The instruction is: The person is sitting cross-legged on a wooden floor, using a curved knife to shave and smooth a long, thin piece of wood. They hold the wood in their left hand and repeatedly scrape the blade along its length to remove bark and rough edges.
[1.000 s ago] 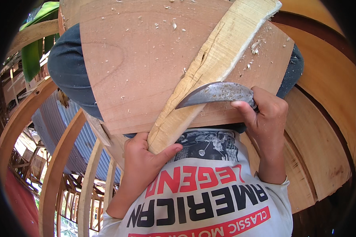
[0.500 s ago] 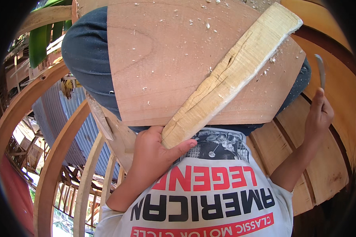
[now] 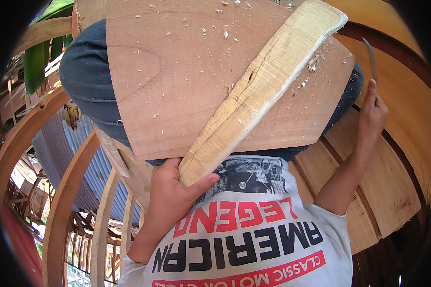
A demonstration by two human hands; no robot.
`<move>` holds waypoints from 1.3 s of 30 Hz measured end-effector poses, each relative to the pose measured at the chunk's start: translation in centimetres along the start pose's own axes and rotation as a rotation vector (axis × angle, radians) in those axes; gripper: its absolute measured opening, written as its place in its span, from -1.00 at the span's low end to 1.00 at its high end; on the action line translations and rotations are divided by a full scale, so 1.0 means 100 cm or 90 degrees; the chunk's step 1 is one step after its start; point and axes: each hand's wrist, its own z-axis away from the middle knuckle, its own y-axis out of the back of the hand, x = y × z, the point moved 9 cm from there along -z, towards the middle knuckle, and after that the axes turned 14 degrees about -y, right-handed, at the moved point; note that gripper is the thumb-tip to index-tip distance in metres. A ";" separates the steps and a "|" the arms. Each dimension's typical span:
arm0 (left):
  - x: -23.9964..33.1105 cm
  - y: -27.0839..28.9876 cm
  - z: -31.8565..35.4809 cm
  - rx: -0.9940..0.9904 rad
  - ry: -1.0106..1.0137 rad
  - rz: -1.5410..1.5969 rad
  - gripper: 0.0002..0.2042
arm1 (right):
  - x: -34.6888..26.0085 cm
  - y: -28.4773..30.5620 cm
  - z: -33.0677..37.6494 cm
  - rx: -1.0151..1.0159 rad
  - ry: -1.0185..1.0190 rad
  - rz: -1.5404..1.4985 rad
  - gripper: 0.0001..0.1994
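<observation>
A long pale piece of wood (image 3: 254, 91), cracked along its face and freshly cut along its right edge, lies slantwise over a thin reddish-brown board (image 3: 177, 81) on my lap. My left hand (image 3: 177, 184) grips its near end, the thumb across the end and the other fingers partly hidden behind. Off to the right, my right hand (image 3: 372, 112) is closed round the handle of a knife (image 3: 371, 60). The thin curved blade points up and away, apart from the wood. Most of the handle is hidden in my fist.
Wood shavings (image 3: 312, 63) are scattered over the board. My bent legs in dark trousers (image 3: 88, 79) support it. At the left stand wooden railing posts (image 3: 72, 201), with corrugated metal sheets (image 3: 84, 162) beyond. Wooden planks (image 3: 368, 191) lie at the right, under my right arm.
The whole view has shifted, so board, wood and hands appear further left. My right hand still holds the knife raised, its blade now tilted more to the left. The left grip is unchanged.
</observation>
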 end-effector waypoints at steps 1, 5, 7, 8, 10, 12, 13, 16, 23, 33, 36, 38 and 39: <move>0.004 -0.001 -0.006 -0.012 -0.010 0.001 -0.55 | -0.003 0.011 -0.003 -0.015 0.012 -0.006 -0.44; 0.004 -0.007 0.003 -0.070 0.121 0.015 -0.57 | -0.042 -0.008 0.058 -0.169 0.133 -0.064 -0.46; -0.003 -0.010 -0.003 -0.121 0.182 0.018 -0.59 | -0.065 -0.031 0.108 -0.262 0.290 -0.022 -0.49; -0.002 -0.012 -0.003 -0.102 0.155 0.056 -0.59 | -0.077 -0.040 0.130 -0.300 0.340 0.006 -0.52; 0.002 -0.009 -0.002 -0.048 0.102 0.127 -0.60 | -0.076 -0.047 0.132 -0.272 0.339 -0.038 -0.50; 0.007 -0.011 -0.002 -0.074 0.136 0.100 -0.58 | -0.081 -0.046 0.115 -0.219 0.347 0.023 -0.50; 0.012 -0.013 -0.005 -0.092 0.145 0.086 -0.57 | -0.083 -0.044 0.105 -0.182 0.349 0.053 -0.51; 0.005 -0.010 -0.002 -0.093 0.128 0.100 -0.53 | -0.066 -0.030 0.060 -0.071 0.198 -0.018 -0.50; -0.006 -0.020 -0.003 -0.158 0.144 0.176 -0.41 | -0.057 -0.019 0.053 -0.196 0.138 -0.168 -0.50; -0.010 -0.032 -0.001 -0.284 0.128 0.343 -0.29 | -0.113 -0.058 0.153 -0.303 0.445 -0.078 -0.51; -0.016 -0.037 0.002 -0.294 0.159 0.424 -0.29 | -0.119 -0.053 0.141 -0.251 0.435 -0.058 -0.46; -0.016 -0.038 0.002 -0.281 0.159 0.439 -0.30 | -0.120 -0.054 0.138 -0.233 0.445 -0.057 -0.46; -0.017 -0.038 0.001 -0.275 0.158 0.447 -0.30 | -0.119 -0.054 0.137 -0.222 0.444 -0.051 -0.45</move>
